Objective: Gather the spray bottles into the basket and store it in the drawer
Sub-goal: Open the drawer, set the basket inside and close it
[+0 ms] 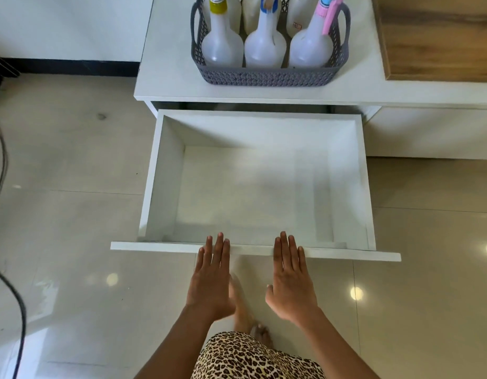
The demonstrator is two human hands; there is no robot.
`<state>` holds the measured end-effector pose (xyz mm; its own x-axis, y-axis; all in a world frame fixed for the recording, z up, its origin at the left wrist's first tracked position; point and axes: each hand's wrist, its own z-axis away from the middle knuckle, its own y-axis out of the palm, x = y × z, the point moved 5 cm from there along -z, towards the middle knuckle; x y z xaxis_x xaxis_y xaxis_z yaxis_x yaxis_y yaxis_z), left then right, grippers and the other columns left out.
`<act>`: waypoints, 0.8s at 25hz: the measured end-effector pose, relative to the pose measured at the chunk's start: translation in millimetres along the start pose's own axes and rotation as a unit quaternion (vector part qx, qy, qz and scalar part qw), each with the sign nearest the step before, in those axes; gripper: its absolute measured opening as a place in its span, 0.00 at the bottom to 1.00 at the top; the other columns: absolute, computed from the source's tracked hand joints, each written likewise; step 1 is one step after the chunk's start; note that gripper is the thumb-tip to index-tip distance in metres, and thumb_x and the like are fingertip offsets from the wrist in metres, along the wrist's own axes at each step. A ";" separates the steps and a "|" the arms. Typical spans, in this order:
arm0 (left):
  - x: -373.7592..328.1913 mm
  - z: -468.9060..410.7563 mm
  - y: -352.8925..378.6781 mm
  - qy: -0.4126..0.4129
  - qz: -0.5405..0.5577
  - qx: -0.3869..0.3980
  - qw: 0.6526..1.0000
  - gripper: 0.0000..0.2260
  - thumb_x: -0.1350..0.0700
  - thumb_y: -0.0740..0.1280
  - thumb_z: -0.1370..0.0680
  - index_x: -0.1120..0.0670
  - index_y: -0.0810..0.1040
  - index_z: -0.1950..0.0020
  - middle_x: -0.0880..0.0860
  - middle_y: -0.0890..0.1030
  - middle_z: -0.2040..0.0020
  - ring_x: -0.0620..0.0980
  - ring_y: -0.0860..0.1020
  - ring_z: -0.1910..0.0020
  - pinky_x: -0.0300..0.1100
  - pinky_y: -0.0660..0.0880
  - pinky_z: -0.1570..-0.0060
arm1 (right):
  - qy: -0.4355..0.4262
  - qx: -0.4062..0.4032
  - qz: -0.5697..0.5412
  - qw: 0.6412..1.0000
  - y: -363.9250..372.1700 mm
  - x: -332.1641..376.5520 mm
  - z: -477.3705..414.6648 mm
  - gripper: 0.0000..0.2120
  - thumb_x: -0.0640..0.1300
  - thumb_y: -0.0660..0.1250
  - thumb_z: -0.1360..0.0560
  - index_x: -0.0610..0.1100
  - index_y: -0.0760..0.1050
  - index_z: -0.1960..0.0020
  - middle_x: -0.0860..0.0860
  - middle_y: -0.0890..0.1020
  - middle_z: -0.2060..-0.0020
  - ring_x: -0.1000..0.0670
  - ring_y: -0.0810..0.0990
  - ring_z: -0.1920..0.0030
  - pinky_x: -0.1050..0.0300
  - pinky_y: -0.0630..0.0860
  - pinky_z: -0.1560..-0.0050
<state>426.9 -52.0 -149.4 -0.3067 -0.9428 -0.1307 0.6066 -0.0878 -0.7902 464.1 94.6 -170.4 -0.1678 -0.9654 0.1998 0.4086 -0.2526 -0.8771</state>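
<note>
A grey woven basket (pixel 267 77) stands on the white cabinet top (pixel 168 77), holding several white spray bottles: one with a yellow collar (pixel 221 47), one with a blue neck (pixel 265 47), one with a pink trigger (pixel 309 47), and more behind them. Below it, the white drawer (pixel 253 187) is pulled far out with nothing inside. My left hand (pixel 212 277) and right hand (pixel 291 280) lie flat, fingers straight, with the fingertips over the drawer's front panel (pixel 154 247). Neither hand holds anything.
A wooden box or panel (pixel 439 36) sits on the cabinet top to the right of the basket. A dark cable (pixel 7 283) runs across the glossy tiled floor at the left. My bare foot (pixel 253 324) is on the floor below the drawer front.
</note>
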 end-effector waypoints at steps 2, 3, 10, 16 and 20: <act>-2.1 3.1 2.6 -0.006 0.007 0.002 1.000 0.45 0.49 0.61 0.28 0.58 0.25 0.33 0.57 0.29 0.27 0.59 0.29 0.28 0.51 0.37 0.26 | 0.010 0.005 0.000 1.000 0.3 -1.0 5.2 0.44 0.47 0.61 0.37 0.38 0.48 0.25 0.40 0.54 0.25 0.44 0.43 0.25 0.49 0.39 0.29; -2.5 2.2 2.2 -0.010 0.006 0.004 1.000 0.45 0.48 0.61 0.28 0.58 0.26 0.33 0.58 0.29 0.26 0.59 0.29 0.28 0.51 0.37 0.26 | 0.010 0.002 -0.003 1.000 -3.2 -0.8 4.5 0.43 0.48 0.60 0.34 0.39 0.42 0.25 0.40 0.48 0.24 0.45 0.37 0.26 0.49 0.35 0.29; 0.4 -1.7 1.0 -0.012 0.000 0.070 0.997 0.49 0.45 0.65 0.29 0.59 0.29 0.29 0.56 0.26 0.29 0.57 0.28 0.28 0.49 0.37 0.26 | 0.006 0.101 -0.011 0.995 -7.3 3.1 1.0 0.42 0.52 0.54 0.24 0.41 0.23 0.32 0.45 0.24 0.32 0.47 0.23 0.31 0.52 0.24 0.30; 6.3 -7.5 -43.9 0.027 0.056 0.084 0.995 0.42 0.47 0.60 0.26 0.61 0.33 0.27 0.55 0.28 0.29 0.55 0.34 0.26 0.48 0.37 0.27 | 0.005 0.214 -0.078 0.974 -43.4 8.4 -4.4 0.40 0.59 0.50 0.22 0.40 0.24 0.30 0.48 0.24 0.34 0.48 0.29 0.27 0.48 0.35 0.24; 26.6 -47.8 -102.1 0.019 0.129 0.003 0.991 0.45 0.47 0.63 0.27 0.61 0.32 0.28 0.55 0.30 0.28 0.56 0.34 0.25 0.46 0.38 0.28 | 0.006 0.093 -0.142 0.986 -101.2 1.0 -50.5 0.39 0.59 0.50 0.21 0.42 0.23 0.32 0.46 0.26 0.30 0.48 0.30 0.27 0.50 0.39 0.24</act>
<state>321.8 -52.8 -100.9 -0.1667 -0.9215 -0.3507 0.6734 0.1534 -0.7232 377.3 122.4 -103.5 -0.3085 -0.8539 0.4192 0.5004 -0.5205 -0.6919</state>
